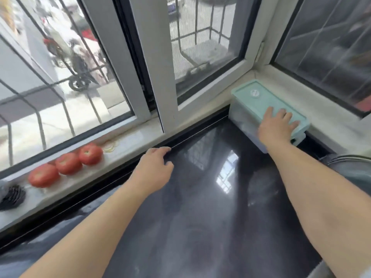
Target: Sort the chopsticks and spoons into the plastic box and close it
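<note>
A clear plastic box [244, 117] with a mint-green lid [249, 93] stands in the window corner at the far right of the dark counter. The lid lies flat on the box. My right hand [278, 127] rests on the near end of the lid with its fingers spread and straight. Above the counter near the sill's black edge is my left hand [153, 169], its fingers loosely curled and holding nothing. No chopsticks or spoons show outside the box, and its contents cannot be made out.
Three red tomatoes [68, 163] sit in a row on the white windowsill [130, 141] at the left, with a dark brush-like object [13, 197] at the far left. A glossy black counter [200, 217] fills the foreground. Part of a sink rim [351, 157] shows at the right edge.
</note>
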Demonstrator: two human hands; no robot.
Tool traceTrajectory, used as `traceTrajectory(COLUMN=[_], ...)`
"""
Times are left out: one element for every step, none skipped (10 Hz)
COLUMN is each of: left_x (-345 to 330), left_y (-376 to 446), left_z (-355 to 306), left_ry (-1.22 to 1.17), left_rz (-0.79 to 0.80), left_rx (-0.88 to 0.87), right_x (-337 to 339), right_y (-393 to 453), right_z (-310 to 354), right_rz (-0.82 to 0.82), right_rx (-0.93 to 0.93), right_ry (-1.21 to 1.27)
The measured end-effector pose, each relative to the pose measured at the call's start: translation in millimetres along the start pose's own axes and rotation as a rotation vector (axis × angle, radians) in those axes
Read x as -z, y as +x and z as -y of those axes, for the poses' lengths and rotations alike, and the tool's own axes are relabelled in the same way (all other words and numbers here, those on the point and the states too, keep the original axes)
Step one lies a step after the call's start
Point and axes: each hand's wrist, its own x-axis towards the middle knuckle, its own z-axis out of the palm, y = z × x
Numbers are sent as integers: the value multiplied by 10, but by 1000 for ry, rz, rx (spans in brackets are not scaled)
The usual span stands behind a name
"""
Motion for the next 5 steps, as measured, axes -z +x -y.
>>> traceTrajectory(left_x=[-51, -26, 108, 330, 525], left_y=[84, 41, -87, -353, -698], left_z=[-120, -127, -22, 185, 430], left_ry=[-11, -3, -5, -7, -39], left_rz=[11, 5, -39, -108, -198], left_rx=[-15, -33, -41, -29, 16], right_x=[-21, 41, 92, 281, 384], right_y=[201, 312, 398, 243, -321], right_z=[-141, -197, -214, -96, 467], right_rz=[3, 39, 84, 159, -81], right_rx=[-6, -16, -41, -53, 287], right_ry=[-47, -41, 21, 84, 107])
